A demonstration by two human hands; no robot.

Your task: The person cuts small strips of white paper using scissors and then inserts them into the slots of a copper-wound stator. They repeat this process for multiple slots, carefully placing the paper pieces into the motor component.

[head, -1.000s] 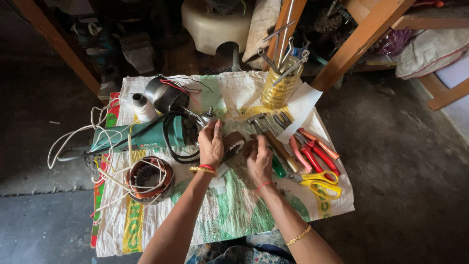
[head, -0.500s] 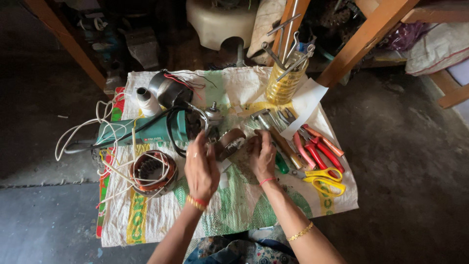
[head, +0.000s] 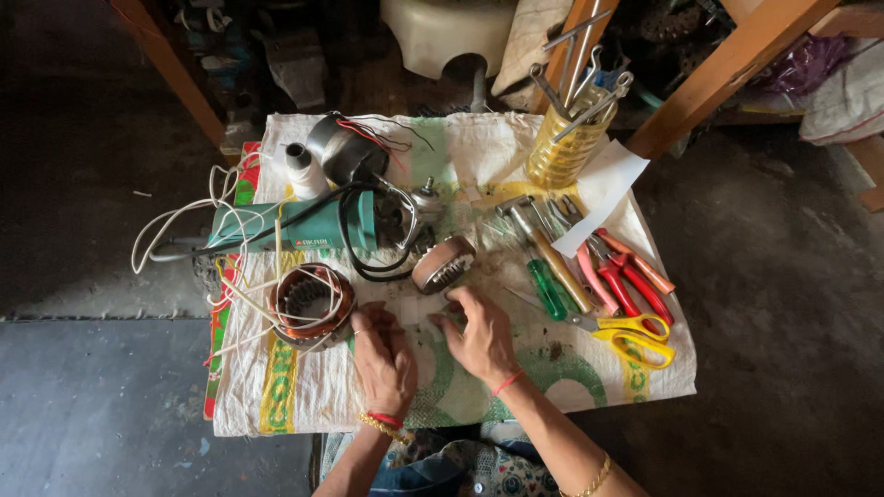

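The left hand (head: 385, 357) wears a ring on one finger, with a red thread and a beaded gold bangle at the wrist. The right hand (head: 482, 336) has a red thread at its wrist and a gold chain bracelet farther up the bare forearm

Both hands (head: 433, 345) drew back from the tools.

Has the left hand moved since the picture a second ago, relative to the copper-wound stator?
Yes. The left hand has drawn back toward the person: it was up by the green power tool and now rests beside the copper-wound stator.
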